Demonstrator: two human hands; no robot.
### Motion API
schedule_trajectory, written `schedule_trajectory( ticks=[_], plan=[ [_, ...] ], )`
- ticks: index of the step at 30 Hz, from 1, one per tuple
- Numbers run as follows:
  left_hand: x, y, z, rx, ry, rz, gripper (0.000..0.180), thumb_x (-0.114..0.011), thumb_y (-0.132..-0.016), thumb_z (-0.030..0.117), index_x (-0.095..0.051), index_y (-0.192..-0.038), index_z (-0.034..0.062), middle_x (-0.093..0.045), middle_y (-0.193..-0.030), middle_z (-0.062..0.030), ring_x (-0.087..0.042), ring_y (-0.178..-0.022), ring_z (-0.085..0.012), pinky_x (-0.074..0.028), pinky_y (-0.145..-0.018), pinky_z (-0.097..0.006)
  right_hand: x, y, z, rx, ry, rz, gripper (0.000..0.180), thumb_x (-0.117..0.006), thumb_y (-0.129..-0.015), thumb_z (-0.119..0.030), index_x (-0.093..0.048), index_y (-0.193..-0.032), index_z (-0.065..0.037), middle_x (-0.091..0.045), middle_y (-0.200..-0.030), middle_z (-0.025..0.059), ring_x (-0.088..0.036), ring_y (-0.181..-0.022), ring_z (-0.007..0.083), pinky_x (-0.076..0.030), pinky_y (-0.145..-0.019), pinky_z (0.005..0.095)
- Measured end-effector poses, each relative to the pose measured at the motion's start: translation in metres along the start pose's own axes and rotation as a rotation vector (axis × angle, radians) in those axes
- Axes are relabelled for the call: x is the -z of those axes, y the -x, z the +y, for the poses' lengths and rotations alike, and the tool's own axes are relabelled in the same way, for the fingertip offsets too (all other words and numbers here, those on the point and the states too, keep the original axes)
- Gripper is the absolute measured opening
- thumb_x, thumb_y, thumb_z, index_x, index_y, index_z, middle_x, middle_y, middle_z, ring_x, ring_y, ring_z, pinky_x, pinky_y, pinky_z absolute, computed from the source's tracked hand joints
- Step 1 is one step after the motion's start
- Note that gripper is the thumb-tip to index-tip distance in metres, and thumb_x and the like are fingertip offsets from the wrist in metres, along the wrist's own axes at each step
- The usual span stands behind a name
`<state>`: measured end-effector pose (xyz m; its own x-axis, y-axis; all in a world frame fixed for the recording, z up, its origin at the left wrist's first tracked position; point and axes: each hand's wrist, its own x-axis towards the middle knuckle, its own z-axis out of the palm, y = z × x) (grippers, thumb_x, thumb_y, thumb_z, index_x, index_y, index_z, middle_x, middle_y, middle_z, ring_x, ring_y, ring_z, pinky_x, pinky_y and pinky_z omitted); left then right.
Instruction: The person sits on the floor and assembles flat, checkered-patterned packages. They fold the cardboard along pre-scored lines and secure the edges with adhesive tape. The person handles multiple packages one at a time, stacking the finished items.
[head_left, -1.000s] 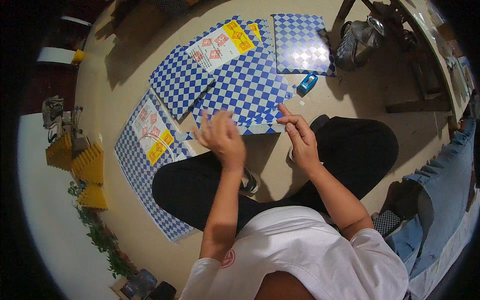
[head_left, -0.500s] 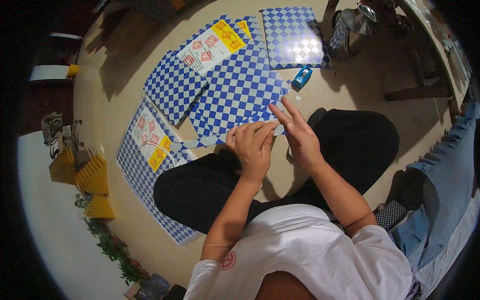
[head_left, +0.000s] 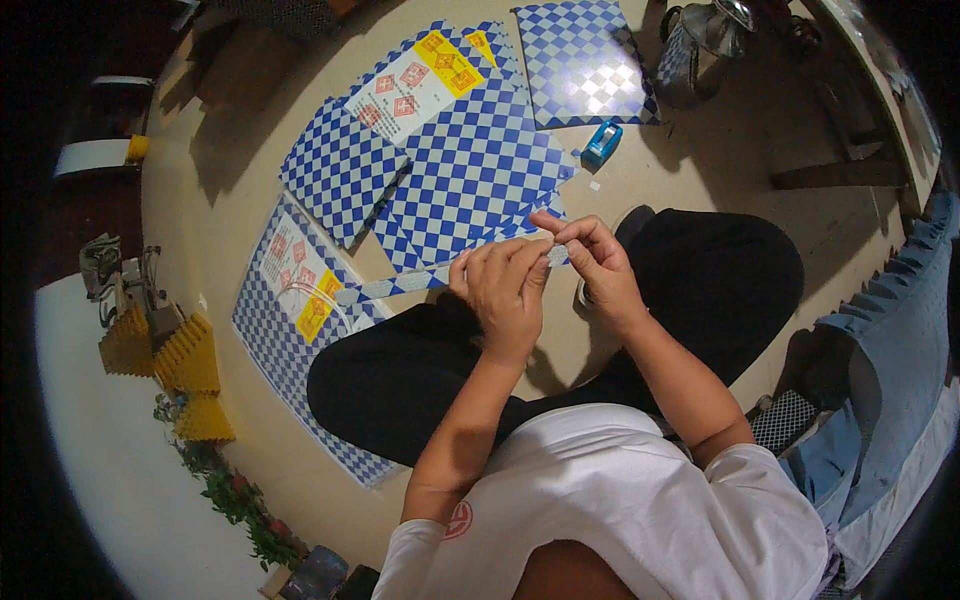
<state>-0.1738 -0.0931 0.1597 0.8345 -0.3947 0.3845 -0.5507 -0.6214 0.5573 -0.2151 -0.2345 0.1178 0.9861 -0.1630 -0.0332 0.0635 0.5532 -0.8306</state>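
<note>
The person's right hand (head_left: 603, 272) has just folded in: half a second ago its fingers were spread and raised, and now they bend toward the left hand (head_left: 505, 290), thumb and forefinger drawn to a narrow gap. Whether that right grip actually pinches anything cannot be told. The left hand, lifted and blurred a second ago, keeps the place it took since, its thumb and fingers holding a narrow, blue-and-white checkered strip (head_left: 385, 288).

The strip runs along the near edge of a large, glossy, blue-and-white checkered sheet (head_left: 475, 165), which lies on the beige tiled floor (head_left: 725, 185), well in from the floor's left edge. A small, bright-blue plastic dispenser (head_left: 601, 146) lies near the sheet's right corner, untouched. With both hands now meeting near the strip's right end, the work appears to have become two-handed and concentrated there.
</note>
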Motion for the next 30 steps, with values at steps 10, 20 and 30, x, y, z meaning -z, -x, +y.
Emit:
schedule_trajectory(
  ticks=[10,20,30],
  plan=[
    [-0.002,-0.006,0.002,0.007,0.017,0.027,0.012,-0.065,-0.093,0.023,-0.071,-0.103,0.0186,-0.069,-0.102,0.0036,-0.055,-0.104,-0.0180,-0.026,-0.103,-0.042,-0.009,-0.001,0.006,0.090,0.144,0.045,0.012,-0.049,-0.105,-0.019,-0.052,-0.110,-0.008,-0.057,-0.131,0.0133,-0.051,-0.125,0.0225,-0.035,-0.110,0.0381],
    [-0.002,-0.008,0.002,0.011,0.021,0.031,0.010,-0.066,-0.092,0.023,-0.070,-0.099,0.0176,-0.069,-0.100,0.0032,-0.056,-0.102,-0.0186,-0.027,-0.103,-0.043,-0.001,-0.001,-0.002,0.096,0.227,0.062,0.012,-0.053,-0.102,-0.015,-0.059,-0.108,-0.007,-0.055,-0.133,0.0099,-0.052,-0.122,0.0183,-0.038,-0.106,0.0336],
    [-0.003,-0.005,-0.004,0.056,0.040,-0.013,0.009,-0.068,-0.089,0.018,-0.069,-0.097,0.0146,-0.068,-0.098,-0.0004,-0.056,-0.101,-0.0230,-0.028,-0.103,-0.046,0.002,0.009,-0.006,-0.163,0.114,0.255,0.010,-0.062,-0.097,-0.011,-0.064,-0.101,-0.003,-0.056,-0.087,0.0015,-0.054,-0.072,0.0087,-0.044,-0.062,0.0231]
  ],
)
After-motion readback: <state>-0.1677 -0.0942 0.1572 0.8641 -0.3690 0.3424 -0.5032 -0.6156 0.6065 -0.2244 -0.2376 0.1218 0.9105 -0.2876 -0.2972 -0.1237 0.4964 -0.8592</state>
